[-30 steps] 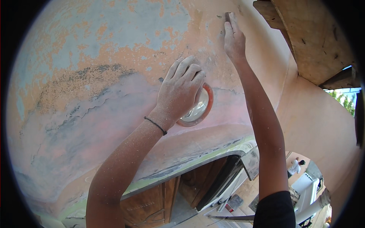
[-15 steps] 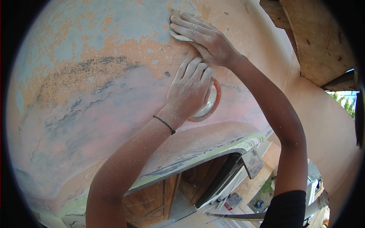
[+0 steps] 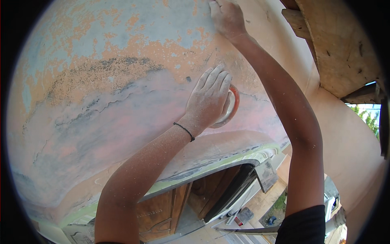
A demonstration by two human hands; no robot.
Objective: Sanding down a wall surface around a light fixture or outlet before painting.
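Note:
A curved surface fills much of the view, with patches of pale blue-grey, orange and pink and dark cracked streaks. My left hand lies flat on it, dusted white, fingers stretched out and side by side. Partly behind that hand is a round thing with an orange-red rim and a pale middle. My right hand is up at the top edge of the view, fingers bent and partly cut off. The sandpaper sheet seen under it earlier is hidden or out of view now.
Below the surface's pale green lower edge are a brown wooden door and a dark-framed opening. Rough wooden boards jut in at the upper right. Lower right, a grey block lies on the floor among planks.
My right hand has moved up and slightly right, away from my left hand. My left hand stays flat beside the round thing. The whole view has shifted slightly.

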